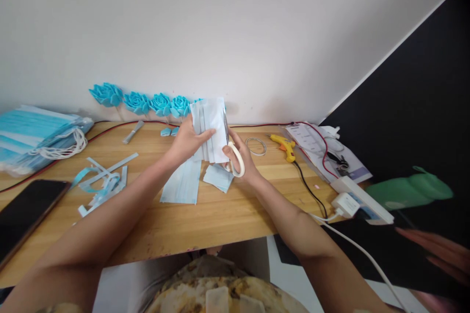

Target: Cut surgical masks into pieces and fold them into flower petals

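The desk's [220,227] near edge gives us open wood to move over, with a flat sheet [180,188] and small pieces [219,177] lying beyond. Above these our left hand [185,139] pinches the mask [215,117] and our right hand [244,156] grips the scissors [240,161], blade opening unclear; we seem to be trimming its right side, so the next snip calls for tautness, short of the flowers [160,104] behind.
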Motion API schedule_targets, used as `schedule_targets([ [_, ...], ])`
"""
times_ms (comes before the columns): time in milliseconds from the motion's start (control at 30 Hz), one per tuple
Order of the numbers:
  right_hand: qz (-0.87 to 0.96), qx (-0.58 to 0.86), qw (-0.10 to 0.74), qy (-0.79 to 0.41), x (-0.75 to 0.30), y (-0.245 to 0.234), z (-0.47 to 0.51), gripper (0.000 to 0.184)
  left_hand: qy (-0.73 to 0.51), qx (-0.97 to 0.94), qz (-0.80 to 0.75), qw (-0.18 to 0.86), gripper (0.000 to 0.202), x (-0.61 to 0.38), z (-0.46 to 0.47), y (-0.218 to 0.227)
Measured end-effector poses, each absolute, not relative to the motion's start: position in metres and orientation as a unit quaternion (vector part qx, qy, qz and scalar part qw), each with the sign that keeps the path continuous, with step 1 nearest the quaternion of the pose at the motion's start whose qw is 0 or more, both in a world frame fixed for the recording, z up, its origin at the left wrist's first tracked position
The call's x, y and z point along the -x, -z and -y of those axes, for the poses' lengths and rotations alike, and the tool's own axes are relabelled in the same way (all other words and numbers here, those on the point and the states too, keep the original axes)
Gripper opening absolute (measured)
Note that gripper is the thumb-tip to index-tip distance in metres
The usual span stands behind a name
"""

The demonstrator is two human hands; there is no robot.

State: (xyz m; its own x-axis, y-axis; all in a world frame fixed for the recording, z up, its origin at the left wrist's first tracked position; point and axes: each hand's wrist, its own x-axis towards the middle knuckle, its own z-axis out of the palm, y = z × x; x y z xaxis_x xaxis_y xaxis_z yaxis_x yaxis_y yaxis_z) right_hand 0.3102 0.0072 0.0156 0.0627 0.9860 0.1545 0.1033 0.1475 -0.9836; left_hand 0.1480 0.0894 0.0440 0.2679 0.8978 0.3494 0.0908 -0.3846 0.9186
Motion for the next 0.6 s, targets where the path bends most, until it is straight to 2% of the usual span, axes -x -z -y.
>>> schedule_targets([
  [300,0.544,0.502,0.527,-0.417,-0.3114,-0.0127,-0.0078,0.097,-0.487,-0.679,-0.357,0.418,0.044,-0.1483,-0.0879,-0.0454],
  [433,0.542,0.491,0.532,-0.426,-0.3117,-0.0101,-0.0102,0.098,-0.495,-0.633,-0.357,0.477,0.041,-0.1493,-0.0868,-0.0480],
  [600,0.552,0.499,0.509,-0.433,-0.3118,-0.0114,-0.0116,0.098,-0.511,-0.564,-0.357,0.541,0.049,-0.1499,-0.0892,-0.0486],
])
